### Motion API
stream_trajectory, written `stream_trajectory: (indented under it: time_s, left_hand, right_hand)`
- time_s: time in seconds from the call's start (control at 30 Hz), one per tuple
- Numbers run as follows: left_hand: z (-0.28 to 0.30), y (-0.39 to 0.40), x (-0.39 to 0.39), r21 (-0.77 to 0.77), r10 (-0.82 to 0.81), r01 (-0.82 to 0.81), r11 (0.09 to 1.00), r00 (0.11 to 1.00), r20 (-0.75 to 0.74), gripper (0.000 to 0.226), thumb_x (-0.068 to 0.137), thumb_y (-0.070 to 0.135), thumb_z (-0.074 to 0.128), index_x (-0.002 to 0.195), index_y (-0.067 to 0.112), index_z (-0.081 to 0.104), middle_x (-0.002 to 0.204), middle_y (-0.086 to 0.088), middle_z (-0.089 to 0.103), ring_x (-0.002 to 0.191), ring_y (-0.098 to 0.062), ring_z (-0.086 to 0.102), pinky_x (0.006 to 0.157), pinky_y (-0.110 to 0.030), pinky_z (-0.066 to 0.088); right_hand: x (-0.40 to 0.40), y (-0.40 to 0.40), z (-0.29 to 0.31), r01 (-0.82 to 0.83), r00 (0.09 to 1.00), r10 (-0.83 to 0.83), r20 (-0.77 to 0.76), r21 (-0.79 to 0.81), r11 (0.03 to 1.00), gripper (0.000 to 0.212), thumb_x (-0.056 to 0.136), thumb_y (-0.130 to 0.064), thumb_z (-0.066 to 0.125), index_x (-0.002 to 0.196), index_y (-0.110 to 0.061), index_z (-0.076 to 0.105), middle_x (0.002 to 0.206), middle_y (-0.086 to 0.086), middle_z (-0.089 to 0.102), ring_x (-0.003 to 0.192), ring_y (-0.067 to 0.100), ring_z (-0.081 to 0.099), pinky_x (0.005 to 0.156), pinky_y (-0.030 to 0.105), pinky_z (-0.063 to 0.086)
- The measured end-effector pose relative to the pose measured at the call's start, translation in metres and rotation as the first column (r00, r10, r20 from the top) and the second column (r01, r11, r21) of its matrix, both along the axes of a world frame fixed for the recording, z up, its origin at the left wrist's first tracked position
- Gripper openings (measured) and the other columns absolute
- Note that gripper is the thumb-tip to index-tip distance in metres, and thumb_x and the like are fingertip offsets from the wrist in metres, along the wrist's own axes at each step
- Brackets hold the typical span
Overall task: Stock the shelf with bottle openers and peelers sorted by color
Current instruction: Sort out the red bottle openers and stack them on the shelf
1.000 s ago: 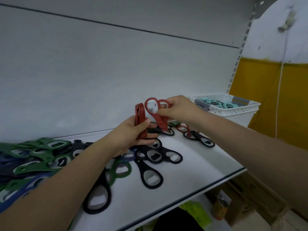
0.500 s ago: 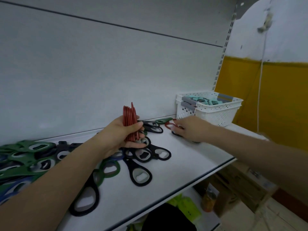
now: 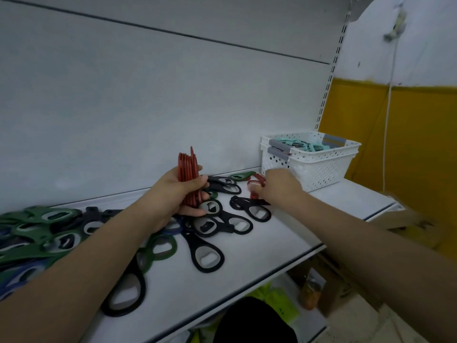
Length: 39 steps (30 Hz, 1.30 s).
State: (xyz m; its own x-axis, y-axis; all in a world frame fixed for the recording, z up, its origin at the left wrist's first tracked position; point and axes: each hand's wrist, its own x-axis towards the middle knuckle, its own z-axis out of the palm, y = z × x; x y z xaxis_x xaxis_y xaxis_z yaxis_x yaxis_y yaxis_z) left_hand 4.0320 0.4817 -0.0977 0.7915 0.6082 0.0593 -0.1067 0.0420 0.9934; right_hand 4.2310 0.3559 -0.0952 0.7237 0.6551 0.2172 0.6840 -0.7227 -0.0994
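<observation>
My left hand point(image 3: 176, 193) grips an upright stack of red bottle openers point(image 3: 188, 173) above the white shelf point(image 3: 272, 246). To its right, my right hand point(image 3: 280, 190) pinches a single red bottle opener point(image 3: 254, 185) lying on the shelf beside the basket. Black bottle openers point(image 3: 206, 253) are scattered across the middle of the shelf. Green bottle openers point(image 3: 47, 226) are piled at the left, with blue ones point(image 3: 14, 280) at the far left edge. One green opener point(image 3: 241, 175) lies near the back wall.
A white perforated basket point(image 3: 321, 167) with grey handles stands at the shelf's right end and holds teal items point(image 3: 311, 146). The shelf's front edge runs diagonally below my arms. A cardboard box point(image 3: 405, 217) sits to the right, below the yellow wall.
My right hand added its red opener to the left hand's stack, then reached right and down to another red opener on the shelf. The stack stayed upright.
</observation>
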Motion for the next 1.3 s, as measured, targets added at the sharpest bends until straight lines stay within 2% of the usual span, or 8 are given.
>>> stream_trajectory:
  time_s: [0.23,0.37,0.47,0.6,0.73,0.93,1.13,1.3]
  left_hand:
    - [-0.001,0.003,0.000,0.006,-0.008,0.008,1.000,1.000,-0.003,0.040,0.092,0.018,0.067,0.129,0.016,0.054,0.098,-0.006,0.066,0.073,-0.013,0.069,0.047,-0.026,0.054]
    - [-0.001,0.002,0.000,0.014,-0.008,0.008,1.000,1.000,-0.010,0.040,0.091,0.018,0.067,0.129,0.016,0.054,0.096,-0.005,0.066,0.072,-0.013,0.068,0.045,-0.025,0.053]
    - [0.000,0.002,0.000,0.006,0.000,0.001,1.000,1.000,-0.010,0.038,0.091,0.018,0.067,0.128,0.015,0.055,0.094,-0.005,0.066,0.069,-0.012,0.068,0.046,-0.025,0.053]
    - [0.002,0.003,-0.003,-0.068,-0.037,0.037,0.997,0.999,-0.001,0.035,0.090,0.015,0.069,0.123,0.009,0.060,0.088,-0.004,0.065,0.070,-0.012,0.068,0.053,-0.029,0.057]
    - [0.004,0.001,-0.005,-0.067,-0.075,0.076,0.995,0.997,0.012,0.031,0.090,0.012,0.068,0.119,0.005,0.059,0.098,-0.011,0.068,0.082,-0.019,0.072,0.067,-0.039,0.061]
    - [0.005,0.001,-0.007,-0.002,-0.091,0.091,0.996,0.995,0.044,0.036,0.091,0.010,0.066,0.125,0.007,0.053,0.122,-0.018,0.067,0.104,-0.031,0.070,0.083,-0.051,0.059]
    - [0.008,-0.002,-0.010,-0.014,-0.154,0.155,0.988,0.988,0.024,0.038,0.090,0.009,0.068,0.127,0.009,0.057,0.113,-0.014,0.072,0.102,-0.030,0.071,0.081,-0.052,0.059]
    - [0.010,-0.009,-0.010,0.166,-0.181,0.195,0.967,0.978,-0.101,0.037,0.085,0.014,0.076,0.119,0.009,0.062,0.094,-0.014,0.070,0.083,-0.023,0.071,0.075,-0.046,0.061]
  right_hand:
    - [0.008,0.018,0.010,0.000,0.999,-0.004,-0.038,-0.098,0.995,0.033,0.087,-0.038,0.072,0.087,-0.011,0.054,0.087,0.005,0.053,0.083,0.022,0.052,0.069,0.029,0.040]
    - [0.005,0.013,0.013,-0.042,0.984,0.084,0.158,-0.247,0.968,0.004,0.091,-0.012,0.061,0.089,-0.011,0.057,0.093,0.007,0.057,0.083,0.023,0.057,0.064,0.030,0.044]
    - [0.008,0.007,0.010,-0.041,0.947,0.136,0.292,-0.310,0.950,0.011,0.091,-0.003,0.055,0.097,-0.011,0.061,0.098,0.008,0.062,0.087,0.024,0.063,0.064,0.031,0.043]
    - [0.025,-0.004,0.007,-0.112,0.968,0.098,0.233,0.045,0.993,0.021,0.096,-0.028,0.057,0.082,-0.014,0.061,0.078,0.002,0.060,0.076,0.022,0.062,0.059,0.028,0.040]
    - [-0.002,-0.008,0.022,-0.224,0.927,0.339,-0.160,0.488,0.844,0.006,0.093,-0.022,0.063,0.093,-0.020,0.069,0.081,-0.004,0.068,0.070,0.014,0.066,0.057,0.024,0.054]
    - [-0.039,0.001,0.045,-0.177,0.724,0.480,-0.495,0.539,0.823,0.019,0.096,-0.019,0.057,0.094,-0.009,0.074,0.082,0.007,0.072,0.068,0.014,0.065,0.059,0.023,0.054]
    - [-0.051,0.006,0.046,-0.175,0.748,0.487,-0.451,0.573,0.800,0.018,0.098,-0.019,0.054,0.100,-0.009,0.069,0.064,0.002,0.064,0.046,0.006,0.057,0.046,0.019,0.046]
    - [-0.057,0.010,0.052,-0.051,0.762,0.473,-0.442,0.688,0.724,0.013,0.097,-0.015,0.053,0.090,-0.011,0.064,0.059,0.000,0.070,0.038,0.007,0.054,0.038,0.020,0.041]
